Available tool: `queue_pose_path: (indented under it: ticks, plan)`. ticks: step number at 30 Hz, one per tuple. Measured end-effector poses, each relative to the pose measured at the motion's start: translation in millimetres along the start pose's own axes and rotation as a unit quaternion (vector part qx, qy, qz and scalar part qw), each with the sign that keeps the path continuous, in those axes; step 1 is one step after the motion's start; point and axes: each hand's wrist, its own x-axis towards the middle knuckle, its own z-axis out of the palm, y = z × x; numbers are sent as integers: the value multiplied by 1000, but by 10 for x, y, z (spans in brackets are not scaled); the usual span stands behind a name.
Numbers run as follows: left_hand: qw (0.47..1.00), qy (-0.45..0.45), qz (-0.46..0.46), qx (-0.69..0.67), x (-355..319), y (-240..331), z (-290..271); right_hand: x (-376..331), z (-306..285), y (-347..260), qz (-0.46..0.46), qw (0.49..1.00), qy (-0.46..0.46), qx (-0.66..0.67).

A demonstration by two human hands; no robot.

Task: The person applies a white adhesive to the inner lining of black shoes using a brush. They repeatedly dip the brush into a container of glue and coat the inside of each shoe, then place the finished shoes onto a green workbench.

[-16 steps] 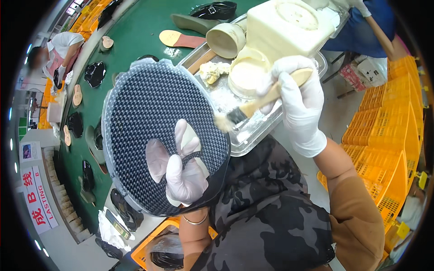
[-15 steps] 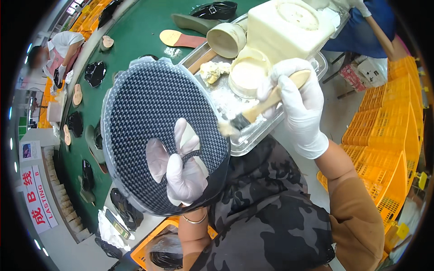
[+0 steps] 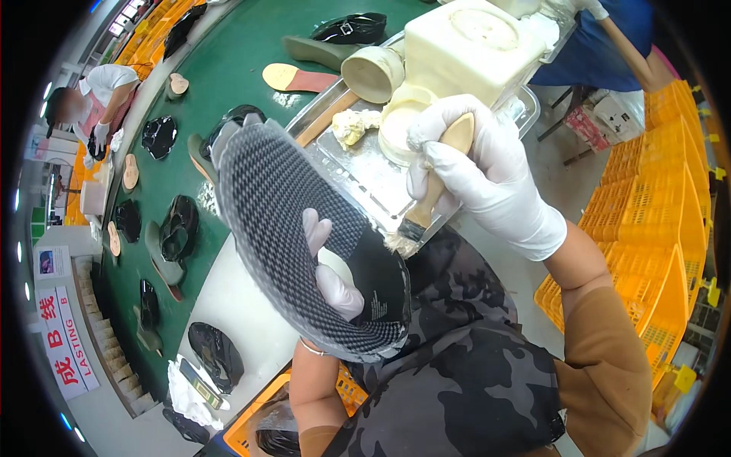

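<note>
My left hand (image 3: 339, 293), in a white glove, grips a shoe upper (image 3: 278, 209) with a black-and-white patterned lining; its fingers poke through the upper's opening. The upper stands tilted, its lining toward me and its frayed rim outward. My gloved right hand (image 3: 499, 175) is closed round the wooden handle of a flat brush (image 3: 429, 198). The brush's pale bristles point down beside the upper's right edge; I cannot tell if they touch. Behind the brush, a metal tray (image 3: 327, 95) bears a cream pot (image 3: 396, 126) and smears of white paste.
On the tray are a tipped cup (image 3: 371, 74), a cream block-shaped container (image 3: 464, 49) and a crumpled lump (image 3: 354, 128). Insoles and black uppers lie along the green bench (image 3: 236, 61). Orange crates (image 3: 640, 206) stack at right. Co-workers are at far left and upper right.
The upper has turned from nearly face-on to a steeper tilt, showing its dark right inner side. My right hand has shifted slightly left, with the brush pointing more steeply down.
</note>
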Motion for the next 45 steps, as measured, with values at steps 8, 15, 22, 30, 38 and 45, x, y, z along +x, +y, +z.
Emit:
queue_pose_path:
  ticks: [8,15,22,30,38,45]
  plan:
    - [990,-13,17,141,51,146,-117,84,192,-80,-133,987,-34,-83]
    - [997,12,3,71,-33,-118,-130,28,94,-165,-216,956,-94,-175]
    - [949,31,98,298,14,-9,-257,-12,223,-105,-256,943,-75,-199]
    - [790,-2,127,600,26,90,-340,-245,115,-236,-133,988,-73,4]
    - [64,199,429,879,199,190,-504,-477,240,-215,-27,982,-42,184]
    - [241,174,390,872,-164,-5,-410,-271,217,162,-208,976,-56,-45]
